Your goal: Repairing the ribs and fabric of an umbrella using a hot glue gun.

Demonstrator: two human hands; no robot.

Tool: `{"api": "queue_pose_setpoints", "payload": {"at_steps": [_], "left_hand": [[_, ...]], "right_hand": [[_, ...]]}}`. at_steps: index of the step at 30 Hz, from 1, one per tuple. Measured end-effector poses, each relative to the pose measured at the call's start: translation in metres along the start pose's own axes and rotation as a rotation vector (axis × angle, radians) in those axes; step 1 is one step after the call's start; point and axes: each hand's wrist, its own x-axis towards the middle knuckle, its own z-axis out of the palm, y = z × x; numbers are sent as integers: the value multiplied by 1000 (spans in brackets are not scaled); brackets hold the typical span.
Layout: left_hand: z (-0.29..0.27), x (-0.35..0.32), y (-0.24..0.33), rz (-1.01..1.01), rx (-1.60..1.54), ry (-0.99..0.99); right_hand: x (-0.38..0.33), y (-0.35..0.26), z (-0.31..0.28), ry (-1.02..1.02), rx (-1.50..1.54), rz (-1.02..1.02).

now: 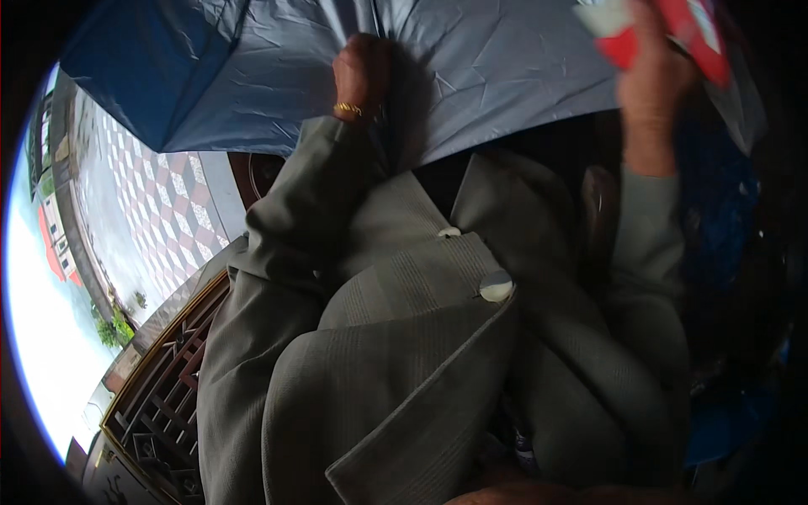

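Note:
Silver-grey cloth that looks like an umbrella (513,76) spreads across the top of the view, creased and blue toward its left corner. My left hand (364,71), with a gold bracelet at the wrist, is closed on a fold of it near a dark seam. At the upper right, my right hand (658,84) is raised beside the cloth's edge. Its fingers are round a red and white packet (703,38), which motion blurs and the frame cuts off. What lies under the cloth is hidden.
My grey-green buttoned jacket (404,337) fills the middle. To the left are a gold-edged dark lattice (172,370), patterned paving (160,194) and a distant building. Translucent plastic (745,105) and dark blue material (720,194) show at the right, in shadow.

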Motion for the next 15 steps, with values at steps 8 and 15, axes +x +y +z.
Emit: {"api": "queue_pose_setpoints", "payload": {"at_steps": [8, 15], "left_hand": [[5, -17, -2, -163, -676, -112], [13, -18, -23, -147, -764, -119]], "right_hand": [[-147, 19, 25, -346, 9, 1395], [-164, 34, 40, -248, -62, 1269]]}}
